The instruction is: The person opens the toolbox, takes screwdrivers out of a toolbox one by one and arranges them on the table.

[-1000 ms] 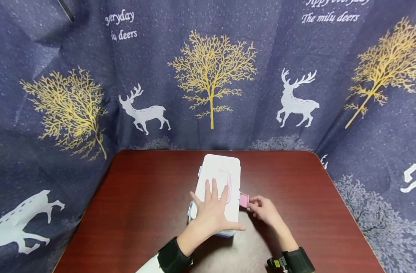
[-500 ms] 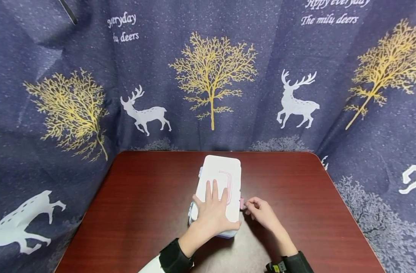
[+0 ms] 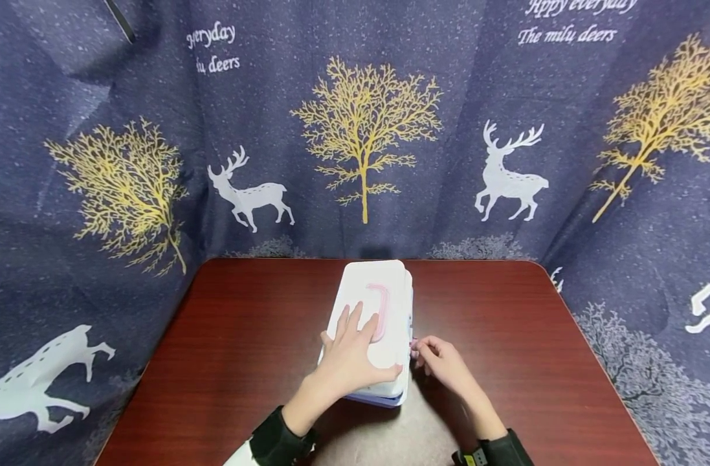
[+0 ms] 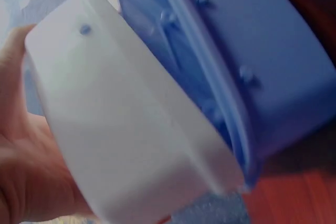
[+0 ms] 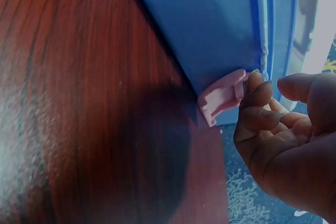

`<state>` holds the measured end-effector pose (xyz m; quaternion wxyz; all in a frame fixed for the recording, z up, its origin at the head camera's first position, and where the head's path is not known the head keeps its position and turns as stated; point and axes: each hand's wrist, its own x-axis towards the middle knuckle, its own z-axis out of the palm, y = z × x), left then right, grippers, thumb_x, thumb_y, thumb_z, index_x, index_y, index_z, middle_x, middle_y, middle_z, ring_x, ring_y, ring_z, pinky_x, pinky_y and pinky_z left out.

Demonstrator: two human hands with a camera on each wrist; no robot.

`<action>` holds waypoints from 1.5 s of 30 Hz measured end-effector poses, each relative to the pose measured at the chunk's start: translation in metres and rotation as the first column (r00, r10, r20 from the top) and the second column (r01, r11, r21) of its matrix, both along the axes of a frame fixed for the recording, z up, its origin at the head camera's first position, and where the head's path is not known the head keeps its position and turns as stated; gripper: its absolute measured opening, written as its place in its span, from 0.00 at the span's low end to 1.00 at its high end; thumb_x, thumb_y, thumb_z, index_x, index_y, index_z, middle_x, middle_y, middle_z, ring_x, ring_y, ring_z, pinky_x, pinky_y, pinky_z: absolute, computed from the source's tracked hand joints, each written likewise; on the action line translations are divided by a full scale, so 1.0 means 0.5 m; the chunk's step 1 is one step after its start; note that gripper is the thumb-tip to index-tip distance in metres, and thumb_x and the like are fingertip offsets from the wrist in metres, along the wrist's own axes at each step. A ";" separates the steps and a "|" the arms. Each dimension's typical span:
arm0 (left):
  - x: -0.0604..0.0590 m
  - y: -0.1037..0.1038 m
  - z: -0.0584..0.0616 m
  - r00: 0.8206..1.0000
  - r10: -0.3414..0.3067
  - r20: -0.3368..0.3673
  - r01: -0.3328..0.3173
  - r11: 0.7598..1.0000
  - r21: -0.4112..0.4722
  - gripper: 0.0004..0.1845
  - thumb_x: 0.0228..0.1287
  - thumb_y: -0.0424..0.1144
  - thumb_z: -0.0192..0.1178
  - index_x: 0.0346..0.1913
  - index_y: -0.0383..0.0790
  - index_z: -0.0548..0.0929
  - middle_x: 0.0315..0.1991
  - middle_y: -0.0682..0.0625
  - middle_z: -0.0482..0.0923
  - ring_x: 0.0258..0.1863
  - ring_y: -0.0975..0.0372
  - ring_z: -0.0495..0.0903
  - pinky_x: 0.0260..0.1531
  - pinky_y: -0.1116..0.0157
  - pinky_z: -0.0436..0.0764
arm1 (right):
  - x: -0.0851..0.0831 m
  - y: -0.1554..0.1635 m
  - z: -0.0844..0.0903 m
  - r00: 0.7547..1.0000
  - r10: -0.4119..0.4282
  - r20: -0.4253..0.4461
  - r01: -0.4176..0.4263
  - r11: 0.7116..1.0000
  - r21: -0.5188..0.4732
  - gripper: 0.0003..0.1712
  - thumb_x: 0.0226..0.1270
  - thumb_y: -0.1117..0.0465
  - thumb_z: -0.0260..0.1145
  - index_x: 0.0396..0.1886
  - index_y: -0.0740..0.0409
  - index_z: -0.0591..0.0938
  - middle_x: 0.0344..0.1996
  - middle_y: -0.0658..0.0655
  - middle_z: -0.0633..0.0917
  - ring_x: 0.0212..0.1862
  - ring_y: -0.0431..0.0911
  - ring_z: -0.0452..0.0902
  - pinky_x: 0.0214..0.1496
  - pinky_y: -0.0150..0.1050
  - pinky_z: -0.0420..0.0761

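Observation:
A plastic storage box with a white lid and a blue base stands in the middle of the table. My left hand spans the lid, fingers spread on top and thumb at its right edge. The lid is raised on the right; a gap between lid and base shows in the left wrist view. A pink latch hangs down on the base's side. My right hand is beside it, fingers loosely curled, fingertips right at the latch's upper end and the thumb apart from them.
A pink handle lies flat on the lid. The table is reddish-brown wood, with a pale glare patch at its front. A dark blue curtain with deer and trees hangs behind and at both sides.
The pink latch has swung down from standing out to the right. The lid has lifted on its right side and shifted left, my left hand moving left with it.

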<state>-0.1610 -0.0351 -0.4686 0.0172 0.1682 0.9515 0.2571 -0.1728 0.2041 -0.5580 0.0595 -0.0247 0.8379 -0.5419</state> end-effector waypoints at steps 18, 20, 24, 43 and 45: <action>-0.015 -0.109 0.002 0.999 -0.023 0.033 0.010 0.940 0.342 0.53 0.54 0.62 0.73 0.80 0.49 0.64 0.83 0.41 0.49 0.79 0.43 0.54 0.71 0.35 0.66 | -0.007 -0.032 0.006 1.000 -0.002 -0.001 0.002 0.999 0.053 0.12 0.75 0.57 0.67 0.34 0.61 0.83 0.23 0.58 0.83 0.21 0.46 0.76 0.22 0.32 0.75; -0.017 -0.116 0.000 0.999 -0.026 0.023 0.016 0.935 0.355 0.54 0.55 0.60 0.73 0.82 0.50 0.60 0.83 0.41 0.48 0.80 0.43 0.52 0.72 0.36 0.64 | -0.009 -0.037 0.011 1.000 -0.016 -0.001 0.016 0.998 0.066 0.12 0.74 0.58 0.68 0.32 0.61 0.83 0.22 0.57 0.83 0.21 0.46 0.76 0.22 0.32 0.74; -0.020 -0.132 -0.003 0.999 -0.042 0.027 0.028 0.920 0.390 0.52 0.59 0.55 0.70 0.83 0.49 0.57 0.83 0.40 0.47 0.80 0.44 0.52 0.72 0.34 0.64 | -0.010 -0.043 0.015 0.999 -0.041 0.012 0.040 0.996 0.081 0.11 0.72 0.59 0.68 0.29 0.60 0.83 0.20 0.56 0.82 0.21 0.45 0.75 0.22 0.33 0.72; -0.040 -0.273 -0.079 0.960 -0.278 -0.038 0.170 0.471 0.865 0.34 0.77 0.37 0.32 0.81 0.25 0.45 0.77 0.54 0.59 0.69 0.75 0.61 0.67 0.79 0.61 | -0.008 -0.042 0.003 0.997 -0.068 0.033 0.065 0.993 0.100 0.11 0.71 0.60 0.67 0.28 0.59 0.82 0.17 0.51 0.80 0.21 0.44 0.75 0.23 0.34 0.74; -0.040 -0.285 -0.087 0.947 -0.319 -0.028 0.153 0.374 0.915 0.34 0.77 0.38 0.32 0.82 0.32 0.44 0.75 0.64 0.61 0.69 0.75 0.61 0.67 0.77 0.63 | -0.008 -0.044 0.003 0.997 -0.065 0.034 0.062 0.993 0.097 0.11 0.71 0.61 0.67 0.28 0.59 0.82 0.17 0.52 0.80 0.21 0.45 0.75 0.23 0.34 0.74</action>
